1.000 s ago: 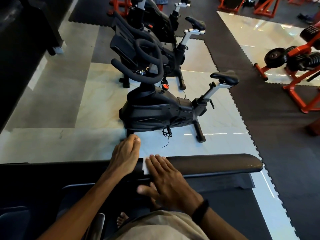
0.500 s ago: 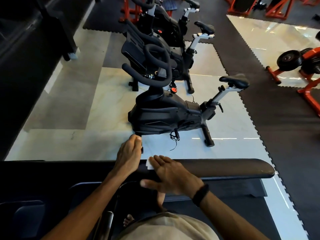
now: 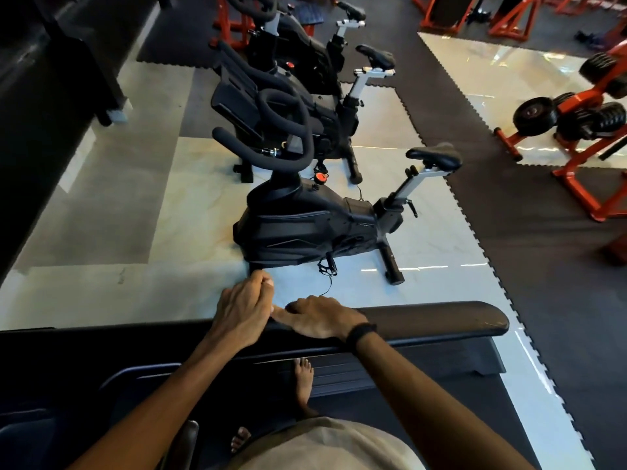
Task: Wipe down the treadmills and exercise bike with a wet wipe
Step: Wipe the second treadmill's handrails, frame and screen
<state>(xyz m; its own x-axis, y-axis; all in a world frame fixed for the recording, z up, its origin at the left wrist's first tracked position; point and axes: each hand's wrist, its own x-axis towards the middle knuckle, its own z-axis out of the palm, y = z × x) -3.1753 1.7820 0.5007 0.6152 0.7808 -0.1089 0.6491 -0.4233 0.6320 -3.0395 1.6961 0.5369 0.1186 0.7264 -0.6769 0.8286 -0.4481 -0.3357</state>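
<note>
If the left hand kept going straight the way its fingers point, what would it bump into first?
Probably the nearest exercise bike. The left hand rests at the treadmill's padded rail, fingers pointing away toward the bike's black lower casing. Depth is hard to judge; it might cross some bare floor first.

Your arms are bare, a black band [image 3: 361, 331] circles your right wrist, your feet are bare, and you wear beige clothing [image 3: 325, 446].
</note>
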